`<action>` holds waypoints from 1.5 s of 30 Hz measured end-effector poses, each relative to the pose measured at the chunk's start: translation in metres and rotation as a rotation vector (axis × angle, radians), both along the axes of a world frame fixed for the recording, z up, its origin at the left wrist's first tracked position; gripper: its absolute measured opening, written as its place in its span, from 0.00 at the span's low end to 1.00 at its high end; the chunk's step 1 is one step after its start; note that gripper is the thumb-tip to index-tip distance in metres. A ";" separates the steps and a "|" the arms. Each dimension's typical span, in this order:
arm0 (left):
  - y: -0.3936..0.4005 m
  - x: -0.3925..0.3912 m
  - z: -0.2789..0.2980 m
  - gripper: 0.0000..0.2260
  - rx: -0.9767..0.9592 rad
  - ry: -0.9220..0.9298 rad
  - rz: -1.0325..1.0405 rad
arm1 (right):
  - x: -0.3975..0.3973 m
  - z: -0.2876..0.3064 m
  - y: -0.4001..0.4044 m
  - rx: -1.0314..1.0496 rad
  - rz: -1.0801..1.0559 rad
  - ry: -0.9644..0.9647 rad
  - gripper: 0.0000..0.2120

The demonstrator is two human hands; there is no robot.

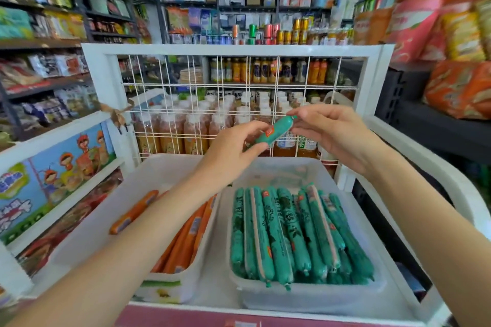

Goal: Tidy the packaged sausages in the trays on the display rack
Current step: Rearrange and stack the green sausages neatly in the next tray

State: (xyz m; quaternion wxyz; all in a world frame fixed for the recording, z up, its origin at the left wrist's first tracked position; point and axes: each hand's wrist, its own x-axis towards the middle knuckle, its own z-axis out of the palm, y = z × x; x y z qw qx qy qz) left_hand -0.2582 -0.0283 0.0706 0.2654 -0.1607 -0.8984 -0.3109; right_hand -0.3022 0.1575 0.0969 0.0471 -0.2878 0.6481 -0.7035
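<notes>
Nearest, the right tray (305,297) holds green sausages (297,233) in rows; the left tray (170,289) holds orange sausages (186,236). Above them, the left hand (231,151) and right hand (326,130) pinch one green sausage (273,130) by its ends before the wire grid (239,93).

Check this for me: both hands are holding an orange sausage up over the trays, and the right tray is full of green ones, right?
Not quite: the head view shows the sausage held by the left hand and right hand is green, not orange. The right tray does hold green ones.
</notes>
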 end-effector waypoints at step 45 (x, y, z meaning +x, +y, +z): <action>-0.025 -0.029 0.020 0.13 1.191 -0.532 -0.237 | 0.019 -0.023 -0.037 0.391 -0.127 0.578 0.19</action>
